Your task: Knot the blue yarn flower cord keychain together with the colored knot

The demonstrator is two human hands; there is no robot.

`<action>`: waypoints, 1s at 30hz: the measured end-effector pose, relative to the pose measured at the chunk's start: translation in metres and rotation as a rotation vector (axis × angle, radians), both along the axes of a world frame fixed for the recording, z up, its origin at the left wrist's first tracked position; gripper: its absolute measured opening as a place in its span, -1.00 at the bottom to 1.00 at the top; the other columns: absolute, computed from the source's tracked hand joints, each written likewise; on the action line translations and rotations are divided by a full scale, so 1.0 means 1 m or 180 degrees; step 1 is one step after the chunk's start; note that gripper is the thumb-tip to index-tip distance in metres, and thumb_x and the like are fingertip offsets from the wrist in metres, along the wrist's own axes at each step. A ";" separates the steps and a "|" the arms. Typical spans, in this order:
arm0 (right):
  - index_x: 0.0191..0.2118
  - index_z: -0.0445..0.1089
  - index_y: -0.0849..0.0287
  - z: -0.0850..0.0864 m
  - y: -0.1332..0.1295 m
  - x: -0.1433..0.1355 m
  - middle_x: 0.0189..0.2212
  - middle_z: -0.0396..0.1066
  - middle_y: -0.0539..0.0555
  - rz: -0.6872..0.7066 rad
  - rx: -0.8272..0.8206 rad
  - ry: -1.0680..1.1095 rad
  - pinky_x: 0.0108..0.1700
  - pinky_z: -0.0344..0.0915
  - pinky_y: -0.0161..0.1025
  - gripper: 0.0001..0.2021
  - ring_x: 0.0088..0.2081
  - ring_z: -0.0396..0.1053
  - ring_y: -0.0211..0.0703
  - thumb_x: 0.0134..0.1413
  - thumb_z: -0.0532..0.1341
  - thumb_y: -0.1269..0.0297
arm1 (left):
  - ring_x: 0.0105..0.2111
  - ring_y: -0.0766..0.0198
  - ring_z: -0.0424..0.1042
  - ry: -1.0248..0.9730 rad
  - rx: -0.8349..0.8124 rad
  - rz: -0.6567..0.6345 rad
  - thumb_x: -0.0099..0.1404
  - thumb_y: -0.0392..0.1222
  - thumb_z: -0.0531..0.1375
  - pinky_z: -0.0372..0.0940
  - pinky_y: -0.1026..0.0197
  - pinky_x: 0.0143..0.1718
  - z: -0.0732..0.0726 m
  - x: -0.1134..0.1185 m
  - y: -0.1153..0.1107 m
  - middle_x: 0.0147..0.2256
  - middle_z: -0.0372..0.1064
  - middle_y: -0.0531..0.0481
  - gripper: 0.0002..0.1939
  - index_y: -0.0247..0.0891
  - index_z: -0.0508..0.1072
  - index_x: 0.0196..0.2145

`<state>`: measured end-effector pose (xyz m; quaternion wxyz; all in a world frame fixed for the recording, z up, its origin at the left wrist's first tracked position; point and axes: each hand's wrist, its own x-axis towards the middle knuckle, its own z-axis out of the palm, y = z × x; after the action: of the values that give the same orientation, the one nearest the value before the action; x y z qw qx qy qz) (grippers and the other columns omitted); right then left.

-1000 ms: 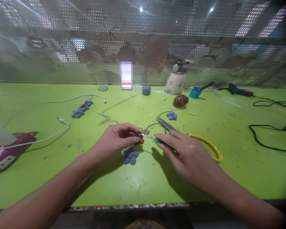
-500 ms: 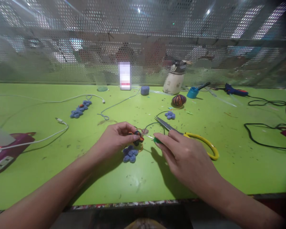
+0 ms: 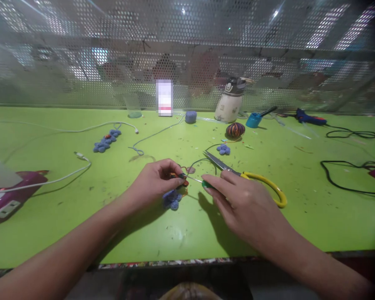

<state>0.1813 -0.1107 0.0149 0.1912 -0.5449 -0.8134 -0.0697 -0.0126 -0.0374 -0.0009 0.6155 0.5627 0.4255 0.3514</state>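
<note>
Between thumb and fingers, my left hand (image 3: pixel 158 180) pinches a small dark-and-orange crochet piece (image 3: pixel 183 181), mostly covered by the fingertips. A blue crochet flower (image 3: pixel 173 200) hangs or lies just below it, with orange yarn beside it. My right hand (image 3: pixel 245 200) grips a crochet hook (image 3: pixel 206 183) by its green handle, and the thin metal shaft reaches to the piece in the left hand. Yellow-handled scissors (image 3: pixel 265 183) lie partly beneath my right hand, blades pointing away to the left. Beyond them rests another blue flower (image 3: pixel 223 149).
Further back are a multicoloured yarn ball (image 3: pixel 235 131), a blue yarn ball (image 3: pixel 191 117), a bottle (image 3: pixel 228 104), a blue pot (image 3: pixel 253 120) and a glue gun (image 3: pixel 311 117). Joined blue flowers (image 3: pixel 107 141), white cables (image 3: pixel 65 179) and a purple power strip (image 3: pixel 18 196) lie left.
The crochet piece has turned slightly in my left fingers, and the flower below it has tilted and shifted a little right. My right hand stays nearly in place with the hook.
</note>
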 end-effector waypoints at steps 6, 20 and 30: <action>-0.09 0.46 0.20 0.001 0.001 0.001 -0.41 0.40 0.09 -0.0043 -0.0028 -0.0076 -0.47 0.01 -0.26 -0.76 -0.49 0.29 -0.20 0.19 0.11 0.36 | -0.47 0.26 0.49 -0.0042 0.0031 -0.0023 0.03 -0.33 0.34 0.38 0.19 -0.37 -0.002 0.000 0.001 -0.50 0.49 -0.04 -0.83 -0.32 0.39 -0.45; -0.09 0.47 0.18 0.010 -0.005 0.003 -0.40 0.43 0.10 -0.0011 0.0059 -0.0305 -0.46 0.03 -0.24 -0.75 -0.48 0.32 -0.17 0.17 0.12 0.38 | -0.47 0.26 0.49 0.0126 0.0019 -0.0066 0.03 -0.36 0.32 0.34 0.21 -0.41 0.001 0.002 0.000 -0.51 0.48 -0.06 -0.85 -0.32 0.38 -0.46; -0.11 0.47 0.17 0.011 -0.002 0.002 -0.43 0.40 0.08 -0.0035 0.0006 -0.0636 -0.50 -0.08 -0.23 -0.75 -0.50 0.28 -0.21 0.14 0.12 0.42 | -0.51 0.29 0.44 0.0233 0.0110 -0.0116 -0.01 -0.33 0.33 0.28 0.26 -0.49 0.000 0.002 -0.001 -0.54 0.46 -0.03 -0.84 -0.29 0.40 -0.47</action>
<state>0.1833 -0.1132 0.0258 0.1093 -0.5395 -0.8254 -0.1255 -0.0109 -0.0385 -0.0013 0.5959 0.5934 0.4313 0.3266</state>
